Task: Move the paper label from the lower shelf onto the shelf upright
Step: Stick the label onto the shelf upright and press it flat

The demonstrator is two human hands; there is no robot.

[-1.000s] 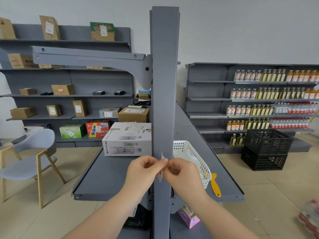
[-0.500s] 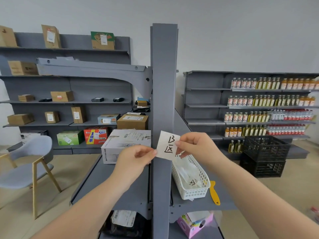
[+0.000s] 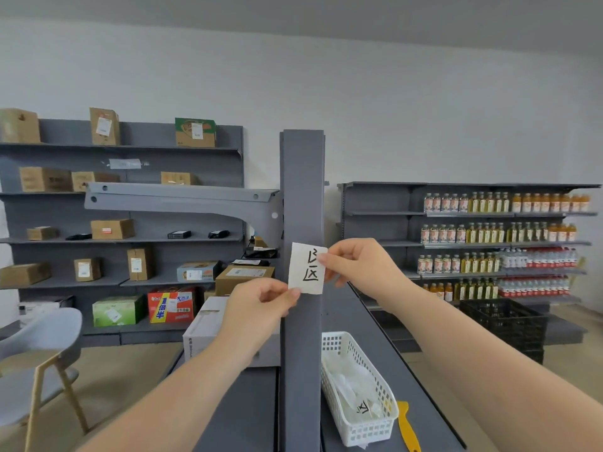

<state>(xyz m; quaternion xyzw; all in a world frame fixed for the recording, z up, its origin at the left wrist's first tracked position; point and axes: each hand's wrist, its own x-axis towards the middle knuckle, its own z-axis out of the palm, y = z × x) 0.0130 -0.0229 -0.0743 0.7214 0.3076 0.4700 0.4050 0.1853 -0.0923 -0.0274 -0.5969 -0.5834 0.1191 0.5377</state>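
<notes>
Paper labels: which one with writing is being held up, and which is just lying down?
The paper label against the grey shelf upright is pinched by both hands; the other label lies in the white basket.

White paper label (image 3: pixel 307 268) with black handwriting, upright, against grey shelf upright (image 3: pixel 301 190)

Two bare forearms reaching up from the lower corners toward frame centre. Left hand (image 3: pixel 257 303) lower, thumb and forefinger pinched together at a bottom corner of paper. Right hand (image 3: pixel 354 261) higher, fingertips (image 3: pixel 323 258) pinched at its upper right edge, knuckles curled.
</notes>
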